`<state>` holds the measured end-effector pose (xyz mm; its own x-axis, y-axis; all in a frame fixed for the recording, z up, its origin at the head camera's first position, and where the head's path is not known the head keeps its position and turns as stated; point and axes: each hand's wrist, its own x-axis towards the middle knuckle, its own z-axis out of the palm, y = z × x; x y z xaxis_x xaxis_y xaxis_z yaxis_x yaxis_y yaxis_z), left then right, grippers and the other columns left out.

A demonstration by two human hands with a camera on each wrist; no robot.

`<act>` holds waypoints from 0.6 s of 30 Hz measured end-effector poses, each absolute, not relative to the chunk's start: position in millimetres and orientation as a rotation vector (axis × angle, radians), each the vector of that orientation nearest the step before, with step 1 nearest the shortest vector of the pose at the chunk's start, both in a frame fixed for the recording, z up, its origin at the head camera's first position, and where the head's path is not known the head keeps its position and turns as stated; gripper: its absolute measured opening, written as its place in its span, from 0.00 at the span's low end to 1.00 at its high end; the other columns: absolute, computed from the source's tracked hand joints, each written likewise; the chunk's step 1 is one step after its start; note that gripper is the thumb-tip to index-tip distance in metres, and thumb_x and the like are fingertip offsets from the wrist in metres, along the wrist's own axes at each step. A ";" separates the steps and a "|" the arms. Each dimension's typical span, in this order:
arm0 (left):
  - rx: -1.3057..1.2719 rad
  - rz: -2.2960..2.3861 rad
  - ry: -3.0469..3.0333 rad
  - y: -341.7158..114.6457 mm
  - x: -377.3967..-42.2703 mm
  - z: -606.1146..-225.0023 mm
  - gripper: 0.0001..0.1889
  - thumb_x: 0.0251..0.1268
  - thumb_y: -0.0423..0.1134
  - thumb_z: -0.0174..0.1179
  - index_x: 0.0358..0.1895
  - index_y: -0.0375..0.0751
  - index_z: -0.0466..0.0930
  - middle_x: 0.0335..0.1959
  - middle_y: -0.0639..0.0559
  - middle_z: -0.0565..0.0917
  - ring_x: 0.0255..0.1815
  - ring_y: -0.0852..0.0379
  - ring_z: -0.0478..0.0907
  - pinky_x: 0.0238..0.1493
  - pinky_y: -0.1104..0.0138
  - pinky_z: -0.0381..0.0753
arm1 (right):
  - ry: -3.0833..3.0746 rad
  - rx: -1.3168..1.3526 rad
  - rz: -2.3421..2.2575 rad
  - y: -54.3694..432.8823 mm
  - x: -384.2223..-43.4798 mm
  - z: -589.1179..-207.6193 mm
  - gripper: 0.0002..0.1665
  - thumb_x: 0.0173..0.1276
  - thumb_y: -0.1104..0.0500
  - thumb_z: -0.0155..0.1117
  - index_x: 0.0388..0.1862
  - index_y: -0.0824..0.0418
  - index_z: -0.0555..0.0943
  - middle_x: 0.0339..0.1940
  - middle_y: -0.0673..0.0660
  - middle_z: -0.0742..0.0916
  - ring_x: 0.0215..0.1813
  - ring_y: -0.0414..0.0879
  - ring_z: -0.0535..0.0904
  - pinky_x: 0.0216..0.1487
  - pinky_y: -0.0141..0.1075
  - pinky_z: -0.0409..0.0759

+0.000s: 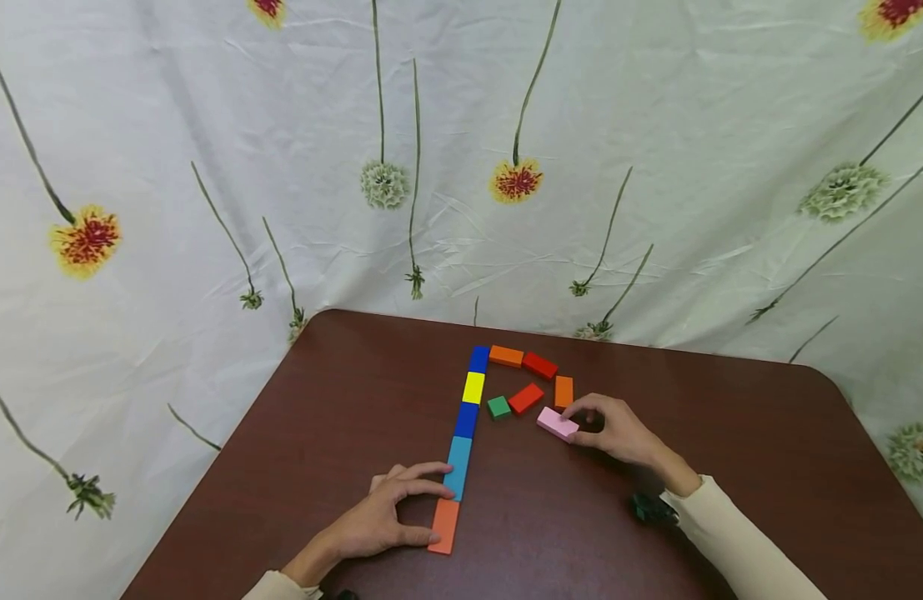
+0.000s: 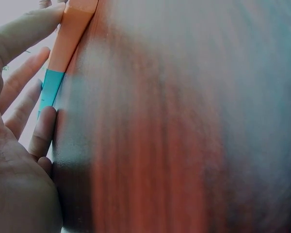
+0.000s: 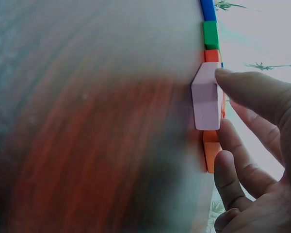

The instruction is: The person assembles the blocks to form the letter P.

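Observation:
My right hand [image 1: 614,429] pinches a pink block [image 1: 557,423] between thumb and fingers at its right end. In the right wrist view the thumb lies at one edge of the pink block [image 3: 206,102]. My left hand [image 1: 382,512] rests with extended fingers along the left side of a straight row, thumb at the coral block [image 1: 444,527] and fingertips on the light blue block [image 1: 458,467]. Farther up that row lie a dark blue block [image 1: 466,420], a yellow block [image 1: 473,387] and another dark blue block [image 1: 479,359].
From the row's far end, an orange block [image 1: 506,356], a red block [image 1: 539,365] and another orange block [image 1: 564,392] curve rightward. Inside the curve lie a green block [image 1: 499,407] and a red block [image 1: 526,398]. A floral cloth [image 1: 461,225] hangs behind the brown table [image 1: 341,400].

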<state>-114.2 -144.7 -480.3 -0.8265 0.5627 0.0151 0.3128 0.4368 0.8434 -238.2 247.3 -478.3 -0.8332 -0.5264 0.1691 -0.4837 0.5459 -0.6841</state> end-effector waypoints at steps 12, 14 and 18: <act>0.770 1.348 2.424 -145.3 -114.2 -479.8 0.21 0.61 0.46 0.70 0.58 0.58 0.83 0.72 0.53 0.72 0.58 0.58 0.63 0.52 0.44 0.48 | 2.727 -0.911 -1.139 246.3 -238.5 -480.4 0.13 0.59 0.61 0.77 0.43 0.52 0.87 0.39 0.48 0.86 0.39 0.43 0.74 0.42 0.35 0.73; 0.769 1.350 2.424 -145.5 -114.1 -480.0 0.20 0.61 0.46 0.70 0.58 0.58 0.83 0.72 0.53 0.72 0.59 0.58 0.63 0.52 0.44 0.48 | 2.735 -0.928 -1.127 246.0 -238.8 -480.4 0.12 0.59 0.61 0.77 0.43 0.52 0.87 0.40 0.48 0.87 0.39 0.43 0.74 0.42 0.35 0.73; 0.771 1.342 2.434 -145.5 -113.4 -481.3 0.20 0.61 0.46 0.70 0.58 0.58 0.83 0.72 0.53 0.72 0.58 0.58 0.64 0.52 0.44 0.48 | 2.750 -0.970 -1.086 244.5 -239.0 -479.5 0.12 0.60 0.62 0.76 0.43 0.52 0.88 0.43 0.48 0.88 0.42 0.44 0.76 0.45 0.37 0.74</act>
